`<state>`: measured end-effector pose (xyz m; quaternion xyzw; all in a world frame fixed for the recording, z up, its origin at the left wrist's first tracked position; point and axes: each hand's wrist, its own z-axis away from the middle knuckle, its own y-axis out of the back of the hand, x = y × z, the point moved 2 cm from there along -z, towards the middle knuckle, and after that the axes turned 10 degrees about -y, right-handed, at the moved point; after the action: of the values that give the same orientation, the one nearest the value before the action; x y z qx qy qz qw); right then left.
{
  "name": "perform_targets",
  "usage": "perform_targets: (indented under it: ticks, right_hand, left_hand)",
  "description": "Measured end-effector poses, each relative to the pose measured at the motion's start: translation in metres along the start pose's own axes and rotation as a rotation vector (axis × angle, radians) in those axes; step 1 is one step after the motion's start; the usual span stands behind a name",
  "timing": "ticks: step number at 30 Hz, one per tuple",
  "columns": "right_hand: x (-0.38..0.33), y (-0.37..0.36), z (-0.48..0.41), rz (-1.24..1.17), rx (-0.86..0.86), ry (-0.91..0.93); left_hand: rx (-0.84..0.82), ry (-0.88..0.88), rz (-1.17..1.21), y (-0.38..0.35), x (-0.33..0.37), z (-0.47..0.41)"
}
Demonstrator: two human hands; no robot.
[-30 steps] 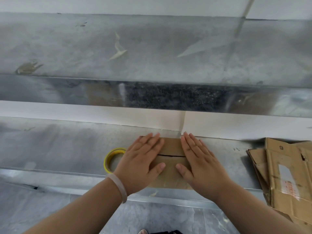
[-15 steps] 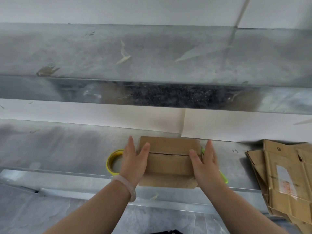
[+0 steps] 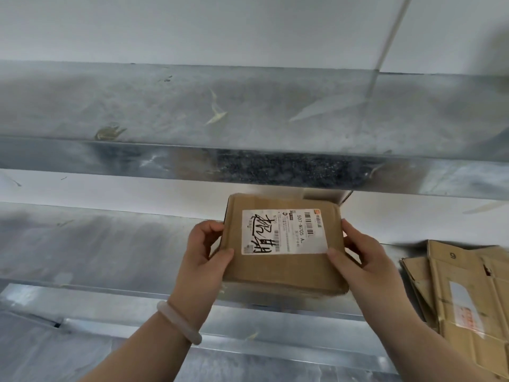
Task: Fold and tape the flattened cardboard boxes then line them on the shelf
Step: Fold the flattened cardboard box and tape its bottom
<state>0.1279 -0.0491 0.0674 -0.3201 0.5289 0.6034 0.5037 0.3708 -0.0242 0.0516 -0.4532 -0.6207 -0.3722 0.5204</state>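
The left hand (image 3: pixel 205 257) and right hand (image 3: pixel 360 260) gripped a folded cardboard box (image 3: pixel 275 268) by its sides, above the shelf's (image 3: pixel 96 244) front edge. No boxes stood lined up in view; flattened boxes (image 3: pixel 462 293) lay stacked at the right end, so much seemingly remained.

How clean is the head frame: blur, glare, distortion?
Head view: the box, between left hand and right hand, is sharp; big print on its label is legible, fine print not. Head view, right edge: smeared around the flattened boxes. Head view: front lip of the upper shelf gives mirror-like reflections; shelf edges run slanted, slightly bowed.
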Motion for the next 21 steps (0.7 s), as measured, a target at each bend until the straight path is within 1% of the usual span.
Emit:
perform_targets:
  ticks: [1,2,5,8,10,11,13,16,18,21]
  right_hand:
    - [0.003,0.001,-0.004,0.024,-0.011,0.014]
    - [0.009,0.002,-0.007,-0.002,-0.031,0.007]
    - [0.027,0.004,-0.008,-0.216,-0.121,-0.058]
    - [0.044,0.003,-0.008,-0.281,-0.102,-0.041]
    - [0.051,0.002,-0.006,-0.294,-0.092,-0.012]
    - [0.055,0.002,-0.005,-0.301,-0.096,-0.014]
    - [0.061,0.003,-0.004,-0.291,-0.109,-0.028]
    - [0.067,0.002,-0.003,-0.185,-0.120,-0.092]
    - [0.069,0.002,-0.008,-0.171,-0.097,-0.122]
    - [0.062,0.003,-0.017,-0.114,0.007,-0.155]
  left_hand:
    - [-0.008,0.021,0.019,0.000,-0.006,-0.002]
    - [-0.015,0.046,0.041,0.000,-0.011,-0.003]
    - [-0.002,0.108,0.150,0.002,-0.025,-0.001]
    - [0.025,0.143,0.267,0.002,-0.032,0.003]
    - [0.069,0.152,0.291,0.001,-0.035,0.007]
    - [0.092,0.155,0.268,0.001,-0.037,0.008]
    - [0.125,0.170,0.141,0.002,-0.046,0.011]
    - [0.095,0.230,-0.075,0.000,-0.052,0.010]
    - [0.091,0.284,-0.139,-0.002,-0.048,0.006]
    - [0.082,0.370,-0.162,-0.005,-0.040,-0.003]
